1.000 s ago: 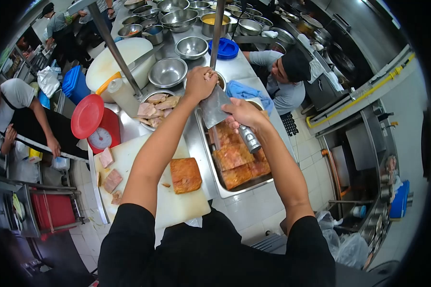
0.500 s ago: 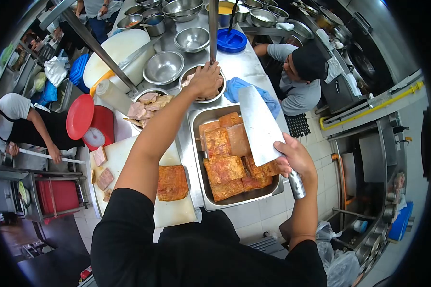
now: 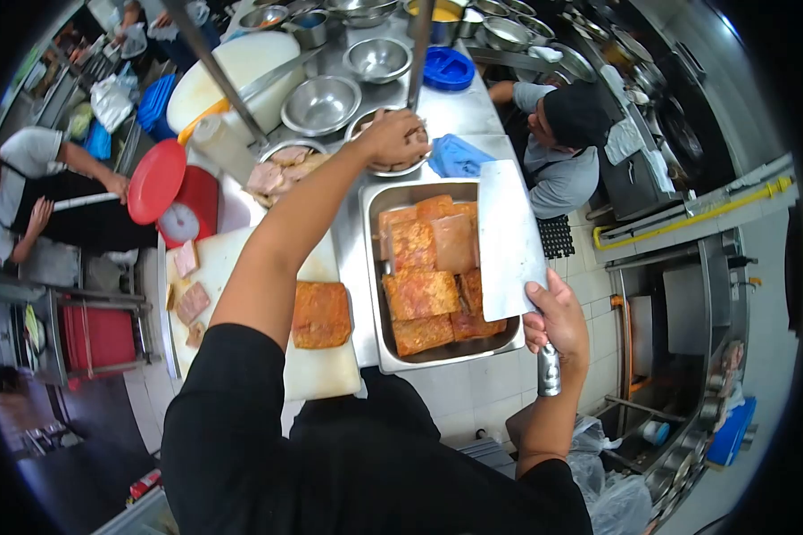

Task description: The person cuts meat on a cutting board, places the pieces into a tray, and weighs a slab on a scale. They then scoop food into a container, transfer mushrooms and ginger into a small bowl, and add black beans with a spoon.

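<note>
Cleaver up over the tray while the other hand is off in a bowl

Right hand (image 3: 558, 323) is clamped round the steel handle of the cleaver (image 3: 509, 236), blade raised with its flat side up, hanging over the right rim of the steel tray (image 3: 367, 267); left hand (image 3: 391, 138) is stretched out onto the metal bowl (image 3: 393, 169) of meat pieces just past the tray, fingers curled, can't tell if it's got anything; my worry is that split attention, since a reach that far with a raised blade invites a wobble; a greasy handle could slip and drop the edge onto the marinated slabs (image 3: 419, 294) or the rim; the co-worker (image 3: 562, 134) is bent down just beyond the counter, not far off the blade's tip, so a swing that way looks risky; one slab (image 3: 321, 314) sits on the white board (image 3: 241, 267), well clear.
</note>
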`<action>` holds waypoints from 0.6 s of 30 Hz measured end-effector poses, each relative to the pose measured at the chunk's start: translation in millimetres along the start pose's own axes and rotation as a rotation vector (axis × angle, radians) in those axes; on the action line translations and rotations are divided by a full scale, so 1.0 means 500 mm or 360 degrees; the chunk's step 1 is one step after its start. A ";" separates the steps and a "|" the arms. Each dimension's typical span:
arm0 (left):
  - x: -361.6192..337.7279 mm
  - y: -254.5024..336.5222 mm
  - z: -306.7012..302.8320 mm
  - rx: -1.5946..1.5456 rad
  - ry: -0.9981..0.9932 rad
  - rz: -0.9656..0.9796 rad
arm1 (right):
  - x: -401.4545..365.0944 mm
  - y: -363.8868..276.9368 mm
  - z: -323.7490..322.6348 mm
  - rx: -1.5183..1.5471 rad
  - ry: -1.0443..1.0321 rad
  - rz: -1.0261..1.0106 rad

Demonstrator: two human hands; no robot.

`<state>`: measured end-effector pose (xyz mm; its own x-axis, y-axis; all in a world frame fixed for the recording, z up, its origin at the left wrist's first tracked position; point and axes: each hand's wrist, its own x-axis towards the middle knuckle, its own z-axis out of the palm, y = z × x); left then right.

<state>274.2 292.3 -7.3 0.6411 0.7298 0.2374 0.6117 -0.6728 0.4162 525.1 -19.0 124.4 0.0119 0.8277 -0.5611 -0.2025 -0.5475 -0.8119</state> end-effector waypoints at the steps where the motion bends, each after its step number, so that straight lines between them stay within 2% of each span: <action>1: -0.001 0.009 -0.012 -0.0070 0.0012 -0.0047 | -0.006 0.002 0.004 -0.0003 0.0028 -0.0010; 3: 0.001 0.000 -0.022 -0.0047 0.0230 0.0047 | -0.017 0.002 0.009 0.0016 0.0008 0.0024; 5: -0.004 -0.003 -0.075 0.0148 0.0015 0.0104 | -0.024 0.008 0.014 -0.0146 0.0198 -0.0052; 7: -0.063 0.012 -0.126 -0.0246 0.0645 0.0605 | -0.038 0.024 0.036 -0.0004 0.0114 -0.0149; 8: -0.125 0.019 -0.167 -0.0239 0.0627 0.0531 | -0.045 0.026 0.054 0.0053 0.0103 -0.0144; 10: -0.320 0.107 -0.299 -0.0251 0.0500 0.0110 | -0.071 0.051 0.087 0.0133 0.0012 -0.0226; 12: -0.466 0.162 -0.353 -0.0210 0.0371 -0.0178 | -0.081 0.074 0.101 0.0198 0.0016 -0.0251; 14: -0.595 0.156 -0.326 -0.0112 0.0244 -0.0421 | -0.096 0.093 0.125 0.0195 0.0010 -0.0227; 17: -0.729 0.125 -0.186 0.0172 0.0036 -0.0832 | -0.121 0.112 0.167 0.0095 -0.0039 -0.0137; 18: -0.762 0.123 -0.134 0.0227 0.0194 -0.0787 | -0.134 0.121 0.185 0.0013 0.0048 -0.0108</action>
<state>36.6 -18.7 -13.6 0.2068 0.9673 0.1466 0.8898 -0.2482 0.3828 421.6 -96.0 127.8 0.0551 0.8588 -0.5094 -0.2082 -0.4890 -0.8471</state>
